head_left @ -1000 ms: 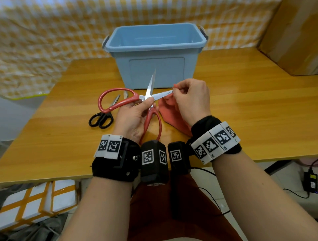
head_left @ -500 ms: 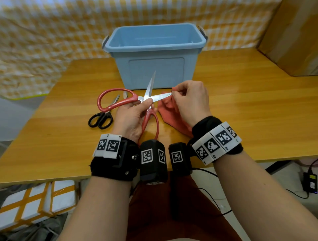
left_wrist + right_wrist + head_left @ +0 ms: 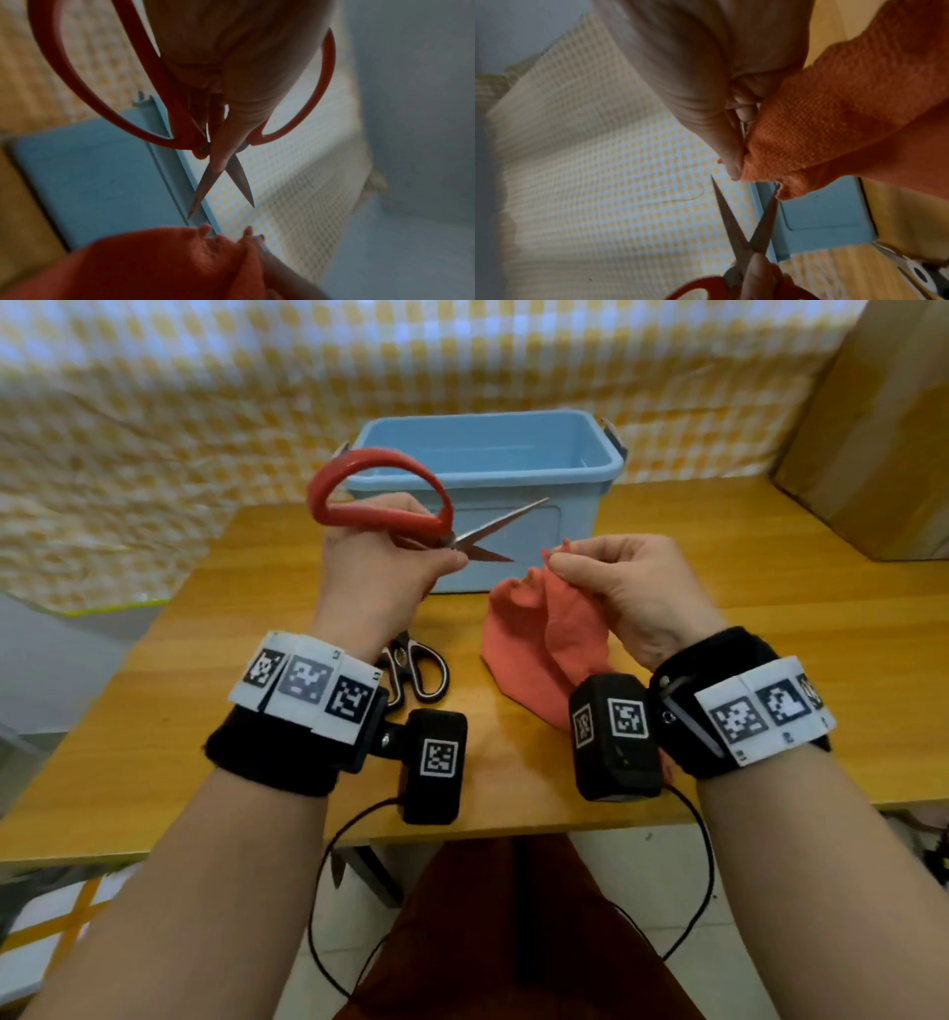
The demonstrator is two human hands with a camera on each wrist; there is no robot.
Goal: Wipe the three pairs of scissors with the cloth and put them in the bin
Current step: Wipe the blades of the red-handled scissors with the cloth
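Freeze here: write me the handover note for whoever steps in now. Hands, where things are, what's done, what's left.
Left hand grips the red scissors, blades open, raised in front of the bin.
Right hand pinches the cloth, clear of the blades.
Black scissors lie on the table; a third pair isn't identifiable.
Done: nothing visible in the bin.
Left: finish wiping the red pair, bin it, then the rest.

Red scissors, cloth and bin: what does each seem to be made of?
Red scissors: smooth glossy handle loops, probably plastic; bare grey blades with a dull sheen, likely steel. Cloth: soft coral-orange textile, with a woven waffle-like texture in the right wrist view. Bin: pale blue, rigid, moulded rim and panel, apparently plastic.
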